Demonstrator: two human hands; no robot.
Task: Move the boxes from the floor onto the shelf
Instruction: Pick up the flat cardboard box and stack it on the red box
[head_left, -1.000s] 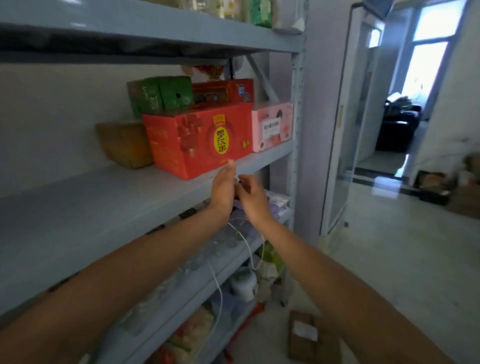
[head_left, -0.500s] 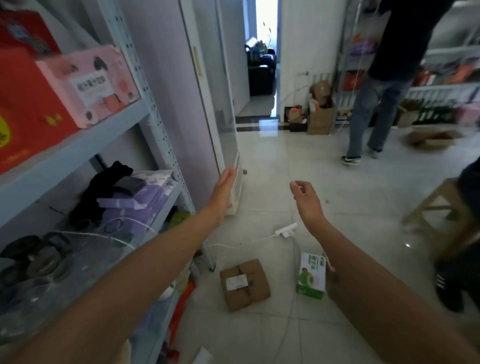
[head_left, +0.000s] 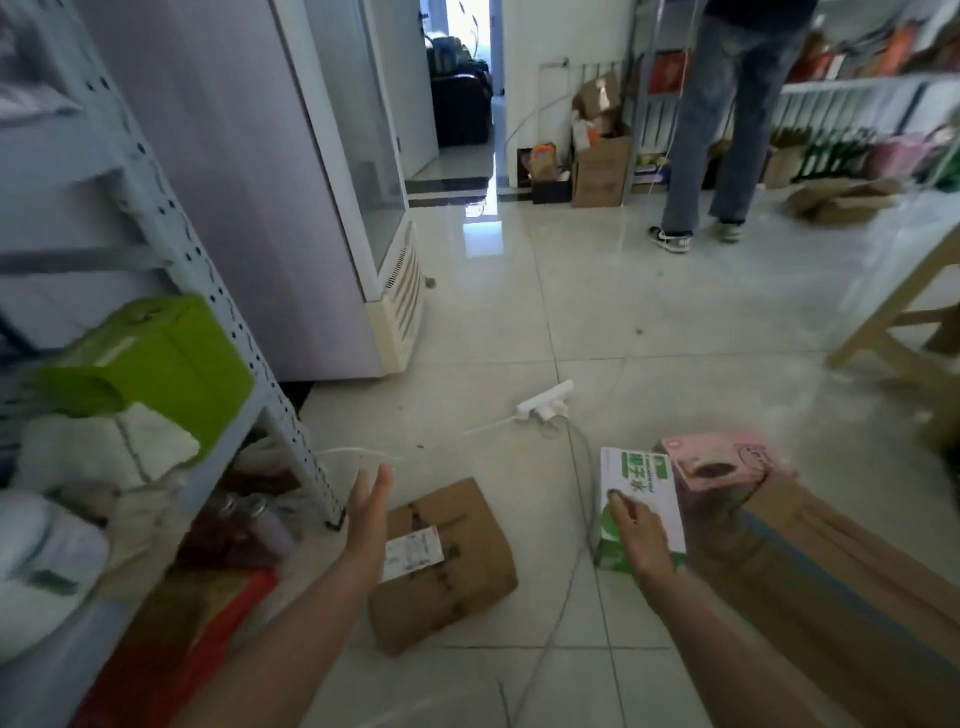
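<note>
A brown cardboard box (head_left: 447, 566) with a white label lies on the floor tiles. My left hand (head_left: 369, 506) hovers over its left edge, palm open, fingers straight, holding nothing. To the right stands a green and white box (head_left: 644, 483). My right hand (head_left: 636, 535) lies over its near end with the thumb on the top face; I cannot tell whether it grips. A pink box (head_left: 722, 462) rests on a large brown carton (head_left: 841, 587) at the right. The grey metal shelf (head_left: 218, 296) stands at the left.
A white power strip (head_left: 545, 402) and its cables run across the floor between the boxes. A glass-door cooler (head_left: 363, 208) stands beyond the shelf. A person in jeans (head_left: 727, 130) stands at the far shelves. A wooden stool (head_left: 904, 317) is at the right.
My view swung from the upper shelf down to the floor. Both hands dropped from the shelf to the boxes; the right hand now touches the green and white box.
</note>
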